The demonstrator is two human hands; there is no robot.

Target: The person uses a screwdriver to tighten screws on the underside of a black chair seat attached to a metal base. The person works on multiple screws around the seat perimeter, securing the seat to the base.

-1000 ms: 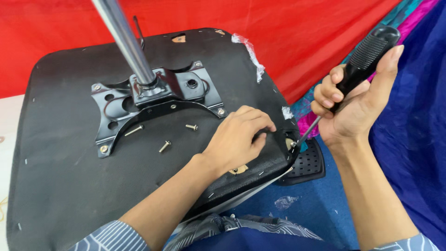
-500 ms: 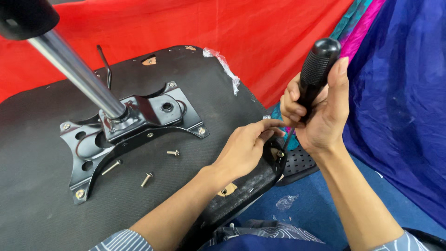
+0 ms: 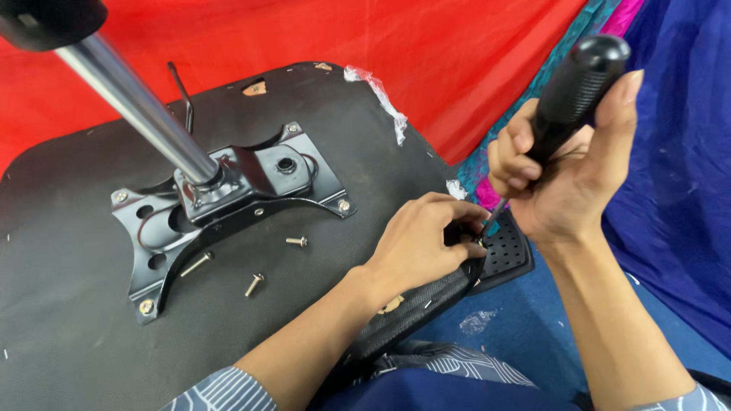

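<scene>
No packages, labels, signs, screens.

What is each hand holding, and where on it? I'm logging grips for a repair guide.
The right hand grips a screwdriver by its black handle. The left hand clasps the edge of the upturned chair seat, fingertips at the screwdriver's tip.

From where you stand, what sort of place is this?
Probably an informal repair or assembly spot rather than a fitted workshop. An upturned chair seat with its metal mounting plate is being worked on with a screwdriver, loose screws lie on it, and red cloth hangs behind.
</scene>
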